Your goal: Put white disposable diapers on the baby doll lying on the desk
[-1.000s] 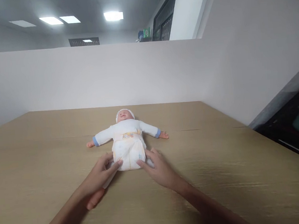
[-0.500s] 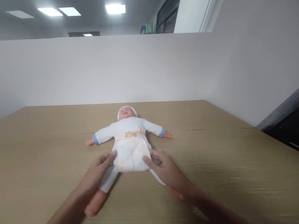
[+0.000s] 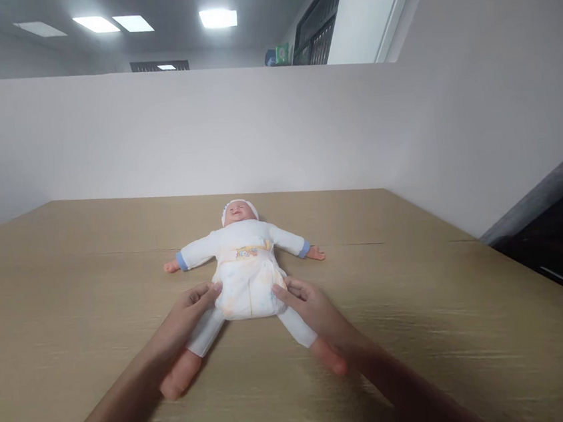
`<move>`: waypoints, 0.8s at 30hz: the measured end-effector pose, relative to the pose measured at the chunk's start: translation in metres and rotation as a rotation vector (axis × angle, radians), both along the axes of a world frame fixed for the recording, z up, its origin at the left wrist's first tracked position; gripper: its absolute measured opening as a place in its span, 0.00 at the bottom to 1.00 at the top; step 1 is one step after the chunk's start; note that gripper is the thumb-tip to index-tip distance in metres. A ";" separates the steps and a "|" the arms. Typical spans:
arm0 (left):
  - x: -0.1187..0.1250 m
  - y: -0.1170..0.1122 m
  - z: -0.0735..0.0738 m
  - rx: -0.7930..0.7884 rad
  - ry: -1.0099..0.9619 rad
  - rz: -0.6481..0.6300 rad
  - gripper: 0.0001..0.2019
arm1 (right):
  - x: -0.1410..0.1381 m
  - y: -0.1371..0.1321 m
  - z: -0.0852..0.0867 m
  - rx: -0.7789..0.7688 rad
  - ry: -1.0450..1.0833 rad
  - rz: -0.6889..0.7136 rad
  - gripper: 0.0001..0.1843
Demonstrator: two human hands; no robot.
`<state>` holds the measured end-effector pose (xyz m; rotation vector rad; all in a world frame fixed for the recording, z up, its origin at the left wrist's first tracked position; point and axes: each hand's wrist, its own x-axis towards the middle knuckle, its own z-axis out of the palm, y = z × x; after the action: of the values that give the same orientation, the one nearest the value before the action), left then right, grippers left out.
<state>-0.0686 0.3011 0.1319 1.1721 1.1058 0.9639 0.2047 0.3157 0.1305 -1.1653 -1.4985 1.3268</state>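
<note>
A baby doll (image 3: 243,232) in white clothes with blue cuffs lies on its back, head away from me, arms spread and legs apart. Round its hips is a white diaper (image 3: 250,291) with a printed waistband. My left hand (image 3: 198,302) pinches the diaper's edge at the left leg opening between thumb and fingers. On the other side, my right hand (image 3: 303,296) grips the right leg edge, thumb on top and fingers partly hidden beneath. Both bare feet of the doll point towards me, near my wrists.
The doll lies on a wide wooden table (image 3: 93,291). Behind it stands a pale partition wall (image 3: 177,134). At the right, a dark object with a shiny edge (image 3: 561,242) sits beyond the table's side.
My right hand has moved slightly up and outward along the diaper's right edge, leaving more of the doll's right-side leg showing. The left hand has barely moved.
</note>
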 end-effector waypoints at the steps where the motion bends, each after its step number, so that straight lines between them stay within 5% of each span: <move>1: 0.000 0.000 0.001 -0.015 -0.021 -0.006 0.22 | 0.000 0.000 -0.001 0.007 0.000 0.003 0.34; 11: -0.001 0.003 0.002 -0.001 0.012 -0.016 0.24 | 0.001 -0.003 0.001 0.093 0.017 0.000 0.25; 24: -0.006 -0.001 0.000 0.093 -0.016 -0.065 0.19 | 0.001 -0.020 0.004 0.317 -0.310 -0.285 0.22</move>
<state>-0.0745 0.3003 0.1321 1.2655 1.0135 0.9812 0.2053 0.2956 0.1347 -1.3546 -1.6150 0.7115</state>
